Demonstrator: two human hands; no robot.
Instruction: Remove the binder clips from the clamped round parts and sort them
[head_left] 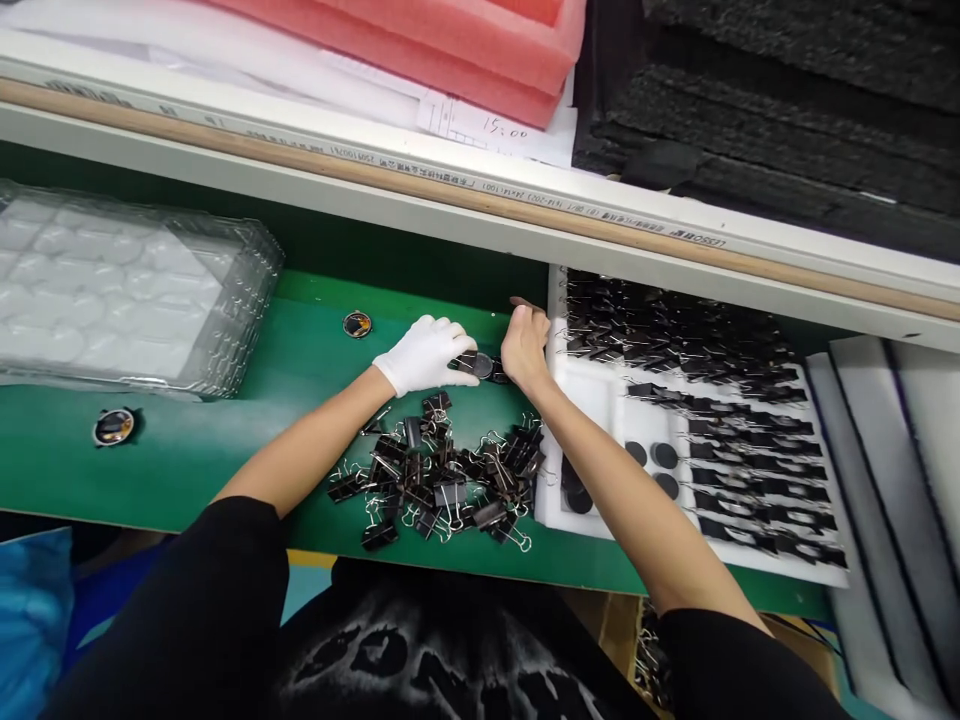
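Note:
My left hand (427, 356), in a white glove, pinches a black binder clip (466, 361) at the left side of a small round dark disc (484, 366). My right hand (525, 345), bare and with curled fingers, closes at the disc's right side on another binder clip (498, 370), partly hidden by the hand. Just below both hands, a loose pile of black binder clips (450, 492) with silver wire handles lies on the green table (300, 345).
Two round parts (357, 324) with orange and black faces lie to the left. Stacked clear plastic trays (112, 290) stand behind them. On the right, a white foam tray (592, 375) holds dark discs and rows of clips. A shelf edge (375, 170) crosses overhead, carrying pink foam (465, 60) and black foam (787, 90).

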